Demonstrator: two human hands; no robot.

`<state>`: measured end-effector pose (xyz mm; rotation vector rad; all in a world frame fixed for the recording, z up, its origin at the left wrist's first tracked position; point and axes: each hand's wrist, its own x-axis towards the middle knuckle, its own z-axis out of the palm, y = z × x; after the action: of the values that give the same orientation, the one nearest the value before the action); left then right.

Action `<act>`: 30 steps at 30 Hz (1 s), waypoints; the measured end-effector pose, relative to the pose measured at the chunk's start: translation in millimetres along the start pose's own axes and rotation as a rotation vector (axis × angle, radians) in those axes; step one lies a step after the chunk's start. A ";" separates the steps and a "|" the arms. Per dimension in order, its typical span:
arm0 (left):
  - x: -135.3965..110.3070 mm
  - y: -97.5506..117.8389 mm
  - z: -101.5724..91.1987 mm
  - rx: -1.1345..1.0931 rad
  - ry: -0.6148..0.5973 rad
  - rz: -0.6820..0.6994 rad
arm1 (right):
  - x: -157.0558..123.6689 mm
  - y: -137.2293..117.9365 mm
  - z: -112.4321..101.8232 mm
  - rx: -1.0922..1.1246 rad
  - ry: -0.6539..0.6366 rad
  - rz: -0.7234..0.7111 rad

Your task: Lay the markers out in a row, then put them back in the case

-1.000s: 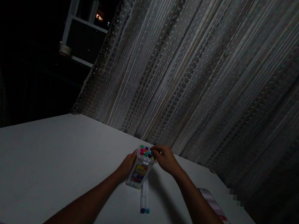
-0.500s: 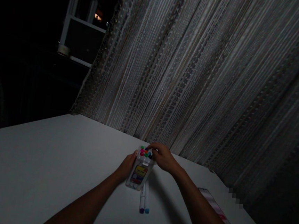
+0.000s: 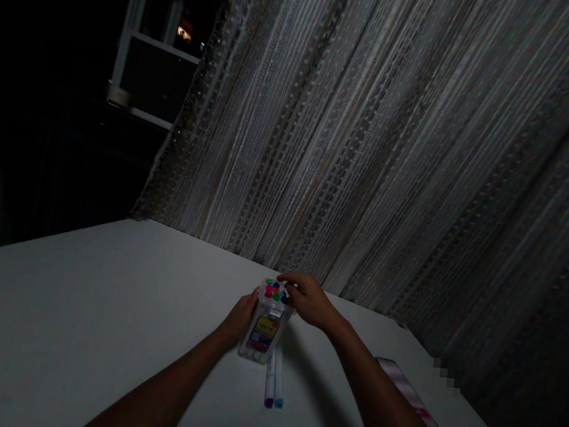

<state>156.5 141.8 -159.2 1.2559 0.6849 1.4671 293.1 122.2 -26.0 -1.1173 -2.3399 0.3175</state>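
My left hand (image 3: 242, 315) is closed on the left side of a clear plastic marker case (image 3: 274, 332), which stands tilted above the white table. Several coloured marker caps (image 3: 276, 291), among them green, pink, orange and dark blue, show at its open top. Over the back right corner of that top reaches my right hand (image 3: 309, 300), its index finger stretched across the caps and its thumb apart from it. The remaining right fingers are partly hidden. Below the case, two white markers lie side by side, one with a purple end (image 3: 268, 402), the other with a light blue end (image 3: 278, 403).
A phone (image 3: 412, 399) lies on the white table (image 3: 107, 304) beside my right forearm. Behind the table's far edge hangs a striped curtain (image 3: 331, 131). A window (image 3: 160, 73) and a small pale container (image 3: 119, 96) are at the dark upper left.
My right index finger has lifted slightly off the caps, and a dark blue cap beneath it shows more clearly. The left hand and the case are nearly unmoved.
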 end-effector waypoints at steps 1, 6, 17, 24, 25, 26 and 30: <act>0.2 -0.3 -0.4 -0.003 -0.002 -0.001 | 0.1 -1.0 -0.1 0.013 0.009 0.003; -2.0 3.6 0.4 0.052 0.019 0.036 | 1.9 -8.2 -2.1 0.077 -0.074 -0.049; -3.6 6.6 1.4 0.123 0.032 0.061 | 5.8 -5.3 -2.1 0.238 -0.094 0.043; -2.7 3.9 0.7 0.089 0.017 0.037 | 6.5 -4.4 0.1 0.241 -0.090 0.034; -2.3 3.3 0.7 0.086 0.022 0.032 | 6.6 -4.2 0.4 0.241 -0.090 0.030; -2.1 2.9 0.7 0.082 0.026 0.027 | 6.7 -4.0 0.8 0.240 -0.093 0.027; -2.4 2.9 1.1 0.067 0.035 0.023 | 7.6 -3.4 1.5 0.226 -0.105 0.025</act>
<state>156.4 138.5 -157.1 1.2962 0.7506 1.4989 286.0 125.9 -23.1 -1.0428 -2.3113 0.6474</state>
